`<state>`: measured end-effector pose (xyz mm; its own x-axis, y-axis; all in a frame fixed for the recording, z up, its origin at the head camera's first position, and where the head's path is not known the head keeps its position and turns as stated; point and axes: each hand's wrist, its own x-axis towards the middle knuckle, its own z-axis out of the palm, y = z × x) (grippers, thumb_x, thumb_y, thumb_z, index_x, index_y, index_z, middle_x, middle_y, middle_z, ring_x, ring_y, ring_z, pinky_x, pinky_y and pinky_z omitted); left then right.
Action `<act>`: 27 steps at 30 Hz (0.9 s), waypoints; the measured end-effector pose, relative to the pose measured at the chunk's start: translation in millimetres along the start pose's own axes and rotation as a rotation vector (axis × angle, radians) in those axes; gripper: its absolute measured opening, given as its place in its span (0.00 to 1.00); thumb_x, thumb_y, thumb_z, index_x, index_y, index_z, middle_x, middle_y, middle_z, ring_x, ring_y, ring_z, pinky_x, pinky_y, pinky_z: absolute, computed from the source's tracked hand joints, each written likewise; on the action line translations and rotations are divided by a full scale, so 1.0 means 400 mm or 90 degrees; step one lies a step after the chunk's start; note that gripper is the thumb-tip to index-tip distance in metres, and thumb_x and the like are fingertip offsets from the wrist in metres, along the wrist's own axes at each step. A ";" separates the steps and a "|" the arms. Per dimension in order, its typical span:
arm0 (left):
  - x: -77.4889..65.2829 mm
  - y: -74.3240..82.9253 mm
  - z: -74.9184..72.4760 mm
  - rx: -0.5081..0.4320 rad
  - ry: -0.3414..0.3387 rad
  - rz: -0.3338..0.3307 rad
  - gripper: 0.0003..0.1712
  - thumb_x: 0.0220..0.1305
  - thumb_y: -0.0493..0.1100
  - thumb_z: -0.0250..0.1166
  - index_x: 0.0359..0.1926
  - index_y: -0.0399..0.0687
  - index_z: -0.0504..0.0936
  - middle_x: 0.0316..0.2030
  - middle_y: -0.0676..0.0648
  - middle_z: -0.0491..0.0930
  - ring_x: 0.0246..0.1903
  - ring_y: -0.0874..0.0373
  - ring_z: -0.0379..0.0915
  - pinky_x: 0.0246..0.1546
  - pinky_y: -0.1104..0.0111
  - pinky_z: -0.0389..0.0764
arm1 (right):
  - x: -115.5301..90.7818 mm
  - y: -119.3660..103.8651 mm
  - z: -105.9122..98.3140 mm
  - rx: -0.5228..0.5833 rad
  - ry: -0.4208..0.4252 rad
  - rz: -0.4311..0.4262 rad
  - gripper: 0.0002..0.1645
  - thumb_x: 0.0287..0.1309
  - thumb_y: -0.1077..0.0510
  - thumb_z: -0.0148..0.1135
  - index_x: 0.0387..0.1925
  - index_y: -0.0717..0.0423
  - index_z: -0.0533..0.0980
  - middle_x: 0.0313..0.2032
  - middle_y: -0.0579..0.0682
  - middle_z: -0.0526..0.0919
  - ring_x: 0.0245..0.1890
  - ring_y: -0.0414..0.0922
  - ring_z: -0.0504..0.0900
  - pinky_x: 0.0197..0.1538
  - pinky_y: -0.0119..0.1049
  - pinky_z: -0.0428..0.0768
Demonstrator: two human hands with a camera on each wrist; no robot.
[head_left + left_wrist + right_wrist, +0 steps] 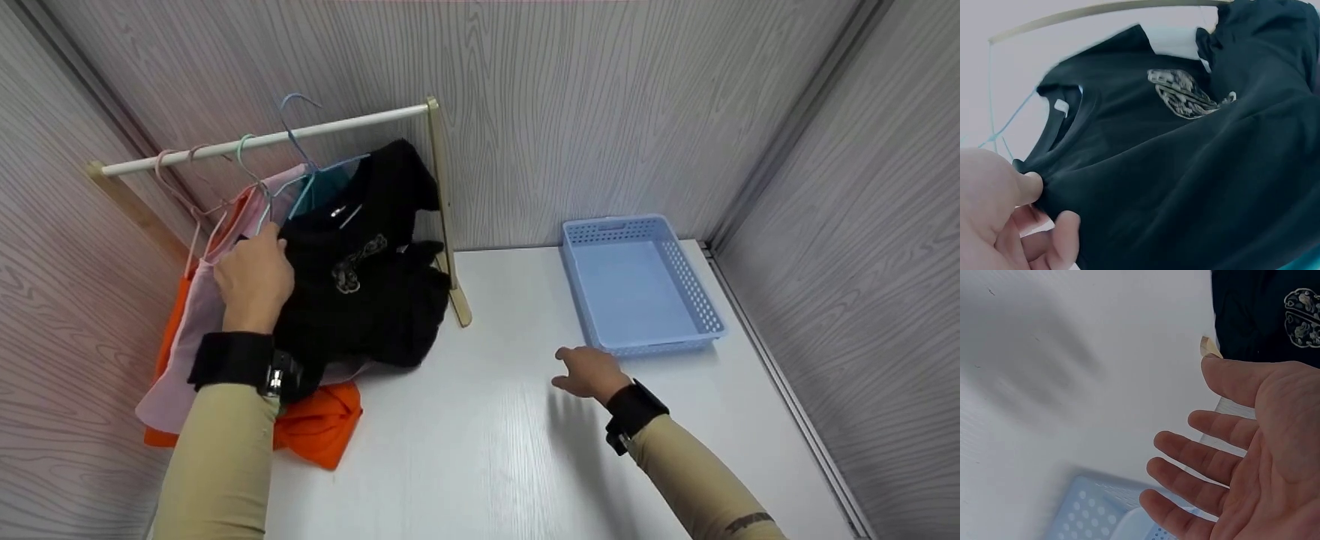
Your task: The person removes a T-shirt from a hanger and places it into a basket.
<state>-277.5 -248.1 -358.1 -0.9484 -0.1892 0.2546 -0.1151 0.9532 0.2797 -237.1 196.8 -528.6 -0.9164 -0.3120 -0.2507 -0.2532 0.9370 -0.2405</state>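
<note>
A black T-shirt (pixel 367 300) with a patterned print on its chest hangs from a blue hanger (pixel 298 142) on the rack's rail. My left hand (pixel 255 277) pinches the shirt's shoulder beside the neckline between thumb and fingers, as the left wrist view shows at the collar (pixel 1067 140). One shoulder of the shirt lies over the hanger's right arm. Over the white tabletop, near the front left corner of the blue basket, my right hand (pixel 592 373) holds nothing. Its fingers (pixel 1196 461) are spread and relaxed in the right wrist view.
The rack's white rail (pixel 360 122) also carries a green hanger (pixel 244 154) and pink hangers (pixel 169 176), with pink (pixel 176 375) and orange (pixel 322 427) garments below. A blue perforated basket (pixel 634 292) stands at the back right of the tabletop (pixel 465 450). Wood-grain walls enclose it.
</note>
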 end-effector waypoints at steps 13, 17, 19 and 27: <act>-0.031 -0.112 -0.005 -0.024 -0.042 0.100 0.12 0.76 0.42 0.47 0.50 0.40 0.73 0.38 0.32 0.75 0.37 0.33 0.70 0.39 0.42 0.69 | -0.012 0.018 -0.005 0.010 0.002 0.011 0.28 0.60 0.50 0.64 0.58 0.61 0.73 0.49 0.62 0.83 0.48 0.60 0.82 0.49 0.55 0.79; -0.027 -0.110 -0.007 -0.023 -0.074 0.159 0.13 0.77 0.45 0.47 0.49 0.44 0.73 0.34 0.37 0.73 0.34 0.40 0.68 0.39 0.47 0.67 | -0.015 0.018 -0.012 0.009 0.033 -0.001 0.28 0.60 0.51 0.64 0.57 0.62 0.73 0.48 0.62 0.83 0.48 0.60 0.82 0.49 0.55 0.79; -0.026 -0.103 -0.009 -0.011 -0.070 0.184 0.13 0.77 0.47 0.47 0.49 0.46 0.74 0.33 0.39 0.73 0.33 0.42 0.67 0.38 0.49 0.67 | -0.014 0.018 -0.018 0.006 0.055 -0.006 0.28 0.60 0.51 0.64 0.58 0.62 0.72 0.49 0.63 0.82 0.48 0.61 0.82 0.49 0.55 0.79; -0.023 0.001 0.006 -0.110 -0.023 0.278 0.11 0.75 0.44 0.50 0.49 0.46 0.77 0.38 0.41 0.80 0.36 0.44 0.74 0.42 0.49 0.74 | -0.011 0.011 -0.107 0.077 0.252 0.013 0.45 0.60 0.48 0.65 0.72 0.57 0.57 0.65 0.63 0.68 0.61 0.62 0.73 0.49 0.57 0.79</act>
<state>-269.6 -245.5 -362.4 -0.9071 0.2316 0.3515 0.3445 0.8883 0.3038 -247.4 208.9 -488.3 -0.9752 -0.1871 0.1183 -0.2175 0.9099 -0.3532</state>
